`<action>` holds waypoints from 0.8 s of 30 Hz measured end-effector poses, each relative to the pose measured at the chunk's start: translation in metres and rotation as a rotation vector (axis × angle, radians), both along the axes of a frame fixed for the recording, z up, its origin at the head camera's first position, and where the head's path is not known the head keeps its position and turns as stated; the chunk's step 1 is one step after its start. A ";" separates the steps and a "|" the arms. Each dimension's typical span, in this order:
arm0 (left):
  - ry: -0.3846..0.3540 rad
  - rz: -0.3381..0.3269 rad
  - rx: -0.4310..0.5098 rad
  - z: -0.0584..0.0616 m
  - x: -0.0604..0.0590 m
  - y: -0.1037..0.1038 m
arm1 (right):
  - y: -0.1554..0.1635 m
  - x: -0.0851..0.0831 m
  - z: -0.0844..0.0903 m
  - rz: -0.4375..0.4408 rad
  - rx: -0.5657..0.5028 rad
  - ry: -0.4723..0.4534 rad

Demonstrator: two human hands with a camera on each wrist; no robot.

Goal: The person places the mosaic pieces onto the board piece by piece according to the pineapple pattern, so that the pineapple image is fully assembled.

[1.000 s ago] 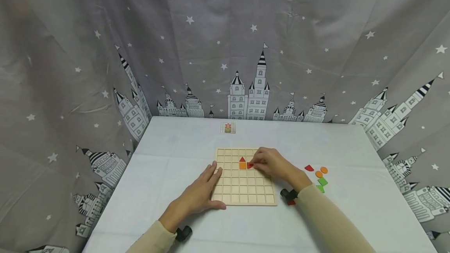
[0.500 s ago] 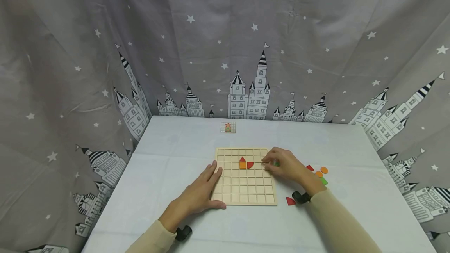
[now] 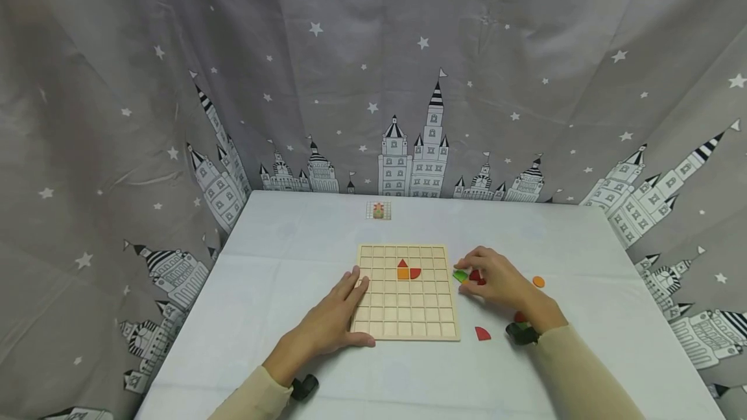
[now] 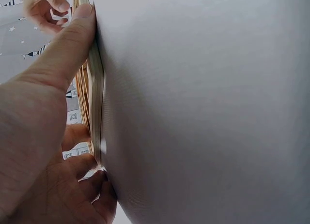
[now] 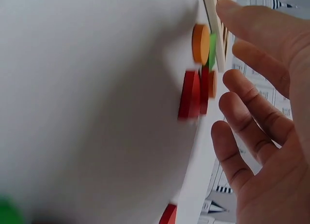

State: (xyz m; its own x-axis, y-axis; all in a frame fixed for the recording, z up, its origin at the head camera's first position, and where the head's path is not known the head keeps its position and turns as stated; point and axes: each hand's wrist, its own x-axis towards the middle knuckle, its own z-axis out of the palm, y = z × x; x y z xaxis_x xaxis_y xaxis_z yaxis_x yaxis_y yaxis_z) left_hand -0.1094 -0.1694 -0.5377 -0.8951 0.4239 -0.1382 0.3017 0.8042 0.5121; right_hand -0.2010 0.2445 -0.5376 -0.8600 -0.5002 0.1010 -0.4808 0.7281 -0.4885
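A wooden grid board [image 3: 405, 328] lies mid-table, holding a red triangle [image 3: 403, 264], an orange square [image 3: 403, 273] and a red quarter-circle [image 3: 415, 273]. My left hand [image 3: 329, 319] rests against the board's left side, its thumb [image 4: 72, 42] at the near edge. Just right of the board, my right hand [image 3: 498, 282] hovers by a green piece [image 3: 460, 275] and a red piece [image 3: 476, 277]. The right wrist view shows its thumb and fingers apart, nothing between them, with an orange disc [image 5: 197, 44] and red pieces [image 5: 189, 94] on the table beyond.
A small picture card [image 3: 379, 210] lies behind the board. Another orange disc [image 3: 539, 282] lies right of my right hand, and a red quarter-circle [image 3: 482, 333] sits near the board's front right corner. More pieces are partly hidden under the right wrist.
My right hand has let go of the red quarter-circle, now in a cell beside the orange square, and moved right off the board to the loose pieces. My left hand stays put.
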 end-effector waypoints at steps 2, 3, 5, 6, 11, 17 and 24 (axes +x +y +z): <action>-0.003 -0.001 0.002 0.001 0.000 0.000 | 0.005 0.002 0.000 -0.027 0.011 -0.015; -0.004 -0.001 0.005 0.001 0.000 0.000 | 0.008 0.002 0.000 -0.042 0.020 -0.023; -0.004 -0.001 0.007 0.001 0.000 0.000 | 0.013 0.003 0.001 -0.062 0.031 -0.033; -0.004 -0.001 0.007 0.001 0.000 0.000 | 0.015 0.003 0.001 -0.066 0.034 -0.040; 0.003 -0.004 -0.007 -0.003 -0.002 -0.001 | 0.025 0.002 -0.001 -0.063 0.030 -0.070; 0.004 -0.008 -0.016 -0.005 -0.002 -0.001 | 0.024 0.003 -0.003 -0.088 0.016 -0.087; 0.003 -0.009 -0.007 -0.005 -0.002 -0.001 | 0.017 0.001 -0.003 -0.126 0.020 -0.127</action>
